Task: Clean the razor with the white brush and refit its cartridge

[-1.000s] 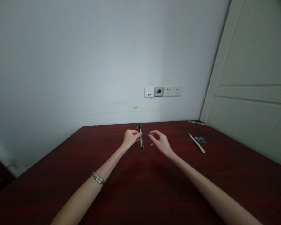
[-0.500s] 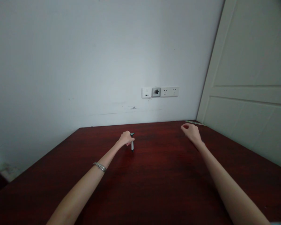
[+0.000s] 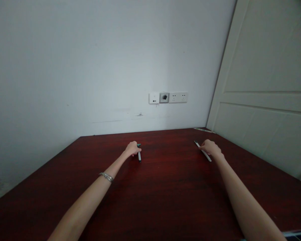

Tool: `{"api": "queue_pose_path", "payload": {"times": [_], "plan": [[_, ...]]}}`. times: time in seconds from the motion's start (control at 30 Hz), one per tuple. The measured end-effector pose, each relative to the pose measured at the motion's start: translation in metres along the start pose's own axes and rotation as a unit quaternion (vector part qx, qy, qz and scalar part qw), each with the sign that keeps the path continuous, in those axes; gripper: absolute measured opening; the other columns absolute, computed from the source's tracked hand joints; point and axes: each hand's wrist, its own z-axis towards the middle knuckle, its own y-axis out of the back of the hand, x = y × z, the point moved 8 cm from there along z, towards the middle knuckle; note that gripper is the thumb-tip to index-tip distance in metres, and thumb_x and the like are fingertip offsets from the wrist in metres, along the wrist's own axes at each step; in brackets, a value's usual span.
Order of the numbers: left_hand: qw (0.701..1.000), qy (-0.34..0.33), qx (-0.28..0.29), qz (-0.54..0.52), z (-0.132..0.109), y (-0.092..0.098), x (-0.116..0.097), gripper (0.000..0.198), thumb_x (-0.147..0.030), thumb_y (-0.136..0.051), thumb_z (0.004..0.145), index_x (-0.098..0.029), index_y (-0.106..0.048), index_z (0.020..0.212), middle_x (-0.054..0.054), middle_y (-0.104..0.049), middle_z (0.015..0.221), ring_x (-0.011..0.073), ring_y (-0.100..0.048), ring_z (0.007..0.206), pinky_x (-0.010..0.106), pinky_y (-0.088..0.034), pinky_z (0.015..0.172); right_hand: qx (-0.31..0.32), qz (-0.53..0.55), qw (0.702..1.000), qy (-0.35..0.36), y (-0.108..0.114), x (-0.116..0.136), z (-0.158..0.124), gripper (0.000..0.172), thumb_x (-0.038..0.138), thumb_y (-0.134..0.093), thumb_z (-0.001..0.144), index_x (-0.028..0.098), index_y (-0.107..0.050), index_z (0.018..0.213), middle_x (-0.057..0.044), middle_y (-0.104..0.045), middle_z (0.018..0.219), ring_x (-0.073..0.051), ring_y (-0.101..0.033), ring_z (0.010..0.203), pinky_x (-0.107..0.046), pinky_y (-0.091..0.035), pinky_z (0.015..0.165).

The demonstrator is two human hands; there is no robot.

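In the head view, my left hand (image 3: 132,148) is closed around a white pen-like stick (image 3: 139,156) with a black lower end. A small teal piece (image 3: 138,145) shows at the top of my left fingers; whether it belongs to the stick I cannot tell. Further right, my right hand (image 3: 210,148) pinches a slim white stick (image 3: 206,155) with a dark far tip. This stick slants from upper left to lower right, low over the tabletop or on it. The fingers cover part of each stick.
Both hands are over a dark red wooden table (image 3: 150,194). Behind it rises a pale wall with sockets and switches (image 3: 168,97). A white panelled door (image 3: 263,97) borders the right side. A thin light strip (image 3: 204,130) lies at the table's far right corner.
My right hand has come down and turned, so the slim white stick now shows under its fingers. My left hand keeps its hold almost in place. The view has shifted slightly.
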Motion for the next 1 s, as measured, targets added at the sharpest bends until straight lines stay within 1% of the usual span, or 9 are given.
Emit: {"api": "queue_pose_path", "payload": {"times": [0.17,0.3,0.43,0.53,0.67,0.83,0.93,1.0], "plan": [[0.999,-0.015,-0.005,0.031,0.0,-0.001,-0.001,0.024,-0.029,-0.054,0.068,-0.009,-0.065,0.061,0.008,-0.064,0.057,0.0129,-0.057,0.041,0.021,-0.044,0.046,0.034,-0.013,0.999,-0.035,-0.008,-0.006,-0.004,0.032,0.034,-0.06,0.072,0.014,-0.066,0.096,-0.017,-0.066,0.089,-0.025,-0.066,0.078,-0.034,-0.05,0.065],[0.999,-0.006,-0.024,0.034,-0.002,0.001,0.001,0.026,-0.035,-0.058,0.068,-0.011,-0.065,0.061,0.007,-0.063,0.056,0.0152,-0.062,0.054,0.02,-0.043,0.051,0.032,-0.022,0.999,-0.032,-0.009,-0.006,-0.005,0.034,0.034,-0.058,0.072,0.015,-0.065,0.099,-0.018,-0.065,0.096,-0.029,-0.065,0.086,-0.036,-0.05,0.068],[0.998,-0.021,-0.054,0.027,-0.005,0.003,0.0,0.025,-0.039,-0.062,0.068,-0.014,-0.064,0.065,0.008,-0.067,0.068,0.0185,-0.065,0.071,0.02,-0.043,0.057,0.025,-0.02,0.999,-0.032,-0.009,-0.005,-0.008,0.034,0.033,-0.059,0.071,0.016,-0.065,0.1,-0.019,-0.064,0.1,-0.033,-0.063,0.093,-0.039,-0.05,0.068],[0.998,-0.015,-0.053,0.019,-0.007,0.001,0.0,0.027,-0.041,-0.062,0.068,-0.014,-0.064,0.066,0.01,-0.068,0.075,0.0204,-0.065,0.076,0.021,-0.042,0.058,0.027,-0.021,0.999,-0.034,-0.01,-0.002,-0.01,0.034,0.032,-0.06,0.071,0.016,-0.065,0.099,-0.02,-0.063,0.102,-0.034,-0.062,0.094,-0.04,-0.049,0.069],[0.999,0.002,-0.049,0.017,-0.01,0.002,-0.001,0.028,-0.043,-0.063,0.068,-0.014,-0.063,0.068,0.011,-0.068,0.079,0.0224,-0.065,0.079,0.023,-0.041,0.057,0.023,-0.031,0.999,-0.026,-0.011,0.002,-0.01,0.032,0.031,-0.059,0.071,0.016,-0.066,0.098,-0.02,-0.063,0.102,-0.034,-0.062,0.094,-0.041,-0.049,0.07],[0.999,0.004,-0.047,0.016,-0.012,0.003,-0.002,0.032,-0.047,-0.062,0.068,-0.015,-0.063,0.068,0.011,-0.068,0.08,0.0222,-0.064,0.08,0.022,-0.04,0.057,0.02,-0.03,0.999,-0.016,-0.017,0.003,-0.008,0.032,0.033,-0.058,0.072,0.015,-0.066,0.097,-0.019,-0.064,0.101,-0.034,-0.062,0.094,-0.04,-0.049,0.07],[0.998,-0.007,-0.059,0.003,-0.012,0.005,0.002,0.04,-0.053,-0.057,0.071,-0.015,-0.061,0.063,0.01,-0.067,0.074,0.0207,-0.063,0.074,0.022,-0.038,0.056,0.014,-0.024,1.0,0.015,-0.021,0.008,-0.006,0.031,0.033,-0.057,0.074,0.013,-0.067,0.095,-0.019,-0.065,0.098,-0.032,-0.063,0.091,-0.036,-0.048,0.07],[0.997,-0.011,-0.065,-0.026,-0.012,0.006,0.008,0.045,-0.057,-0.053,0.072,-0.014,-0.06,0.059,0.008,-0.065,0.067,0.0183,-0.062,0.067,0.022,-0.038,0.055,0.007,-0.025,0.999,0.043,-0.023,0.014,-0.006,0.029,0.032,-0.055,0.075,0.011,-0.067,0.091,-0.02,-0.066,0.093,-0.03,-0.064,0.089,-0.033,-0.048,0.071]]}}
